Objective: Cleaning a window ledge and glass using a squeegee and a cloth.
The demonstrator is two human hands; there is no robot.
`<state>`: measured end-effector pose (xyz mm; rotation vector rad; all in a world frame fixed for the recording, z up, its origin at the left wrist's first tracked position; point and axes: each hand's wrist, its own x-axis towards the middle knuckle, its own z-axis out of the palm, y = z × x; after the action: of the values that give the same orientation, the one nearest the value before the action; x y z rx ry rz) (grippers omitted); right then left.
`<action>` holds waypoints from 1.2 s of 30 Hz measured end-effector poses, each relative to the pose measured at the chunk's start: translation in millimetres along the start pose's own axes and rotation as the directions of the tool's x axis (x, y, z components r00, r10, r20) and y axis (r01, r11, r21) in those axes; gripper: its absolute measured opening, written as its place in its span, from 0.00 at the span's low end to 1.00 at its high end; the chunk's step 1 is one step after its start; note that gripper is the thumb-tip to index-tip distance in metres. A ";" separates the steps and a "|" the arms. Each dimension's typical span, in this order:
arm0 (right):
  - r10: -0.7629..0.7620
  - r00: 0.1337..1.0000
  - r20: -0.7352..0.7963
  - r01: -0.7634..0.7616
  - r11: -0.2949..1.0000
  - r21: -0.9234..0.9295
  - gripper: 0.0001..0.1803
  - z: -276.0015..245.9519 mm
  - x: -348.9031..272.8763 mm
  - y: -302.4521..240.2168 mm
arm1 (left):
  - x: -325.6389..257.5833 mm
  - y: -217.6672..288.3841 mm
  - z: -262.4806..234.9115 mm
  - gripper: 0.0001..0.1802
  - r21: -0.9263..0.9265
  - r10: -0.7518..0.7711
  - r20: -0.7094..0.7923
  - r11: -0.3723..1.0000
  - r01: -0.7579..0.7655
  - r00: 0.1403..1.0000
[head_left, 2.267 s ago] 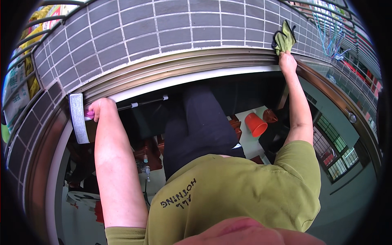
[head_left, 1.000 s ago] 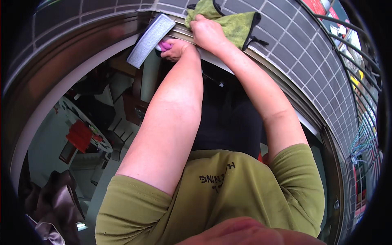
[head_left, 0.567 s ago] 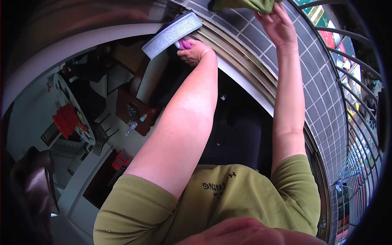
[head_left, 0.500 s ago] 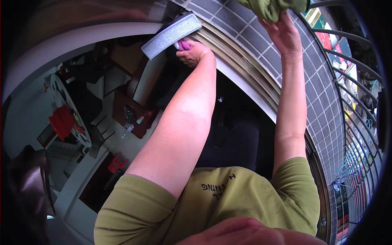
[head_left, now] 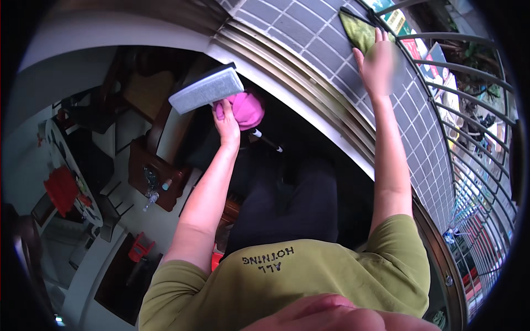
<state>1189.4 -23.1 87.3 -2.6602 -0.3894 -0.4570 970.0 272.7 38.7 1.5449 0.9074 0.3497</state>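
Observation:
My left hand (head_left: 227, 128) is closed on a bunched pink cloth (head_left: 249, 112), right below the long grey, fuzzy-looking head of a window-cleaning brush (head_left: 207, 90). Part of a white pole (head_left: 268, 140) shows beyond the cloth; whether it belongs to the brush is hard to see. Over the tiled ledge (head_left: 309, 25), my right hand (head_left: 380, 69) lies flat with its fingers stretched out. Beneath and beyond those fingers spreads a green cloth (head_left: 356, 28). A blurred patch covers part of this hand.
A metal window track (head_left: 298, 71) runs between the room and the ledge. Curved dark bars (head_left: 469, 83) fence the ledge's outer side. Inside, on the left, are a round table (head_left: 74, 165) with a red basket (head_left: 61, 189), a brown wooden stool (head_left: 157, 176) and a small red chair (head_left: 141, 247).
My left hand has drawn back down and leftward with the brush and pink cloth, away from the window track. The green cloth, bunched at my right fingers before, now lies spread under that hand.

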 end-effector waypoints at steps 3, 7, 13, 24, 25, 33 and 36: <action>-0.103 0.985 0.138 0.138 0.951 -0.277 0.24 28.0 11.0 23.1 | -29.1 -5.4 -31.6 0.19 0.056 -0.015 0.004 0.998 0.015 1.000; -0.040 0.999 -0.011 0.040 0.995 0.094 0.10 46.4 46.5 4.3 | -64.3 -29.5 -82.1 0.19 0.086 -0.149 0.019 0.985 0.147 0.989; -0.237 0.969 0.073 0.200 0.921 0.333 0.15 78.8 67.3 -150.7 | -106.4 -65.0 -121.8 0.21 0.076 -0.264 -0.118 0.959 0.273 0.957; -0.259 0.809 0.528 0.338 0.939 -0.058 0.16 93.5 58.8 -215.0 | -121.2 -76.5 -126.5 0.20 -0.025 -0.368 -0.058 0.930 0.367 0.928; -0.400 0.871 0.286 0.332 0.907 0.258 0.20 49.4 53.6 -232.1 | -121.4 -73.6 -133.4 0.22 0.008 -0.399 -0.029 0.917 0.400 0.916; -0.253 0.550 0.796 0.412 0.911 0.005 0.11 74.8 99.5 -214.9 | -107.4 -54.6 -120.9 0.21 -0.049 -0.350 0.081 0.934 0.355 0.933; -0.355 0.609 0.710 0.468 0.883 0.040 0.11 37.8 74.2 -181.3 | -101.0 -55.3 -123.5 0.20 -0.044 -0.338 0.071 0.939 0.341 0.939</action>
<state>1205.8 167.1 145.1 -2.7838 -1.2703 0.4838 801.5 284.0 40.4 1.3107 1.0851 0.0761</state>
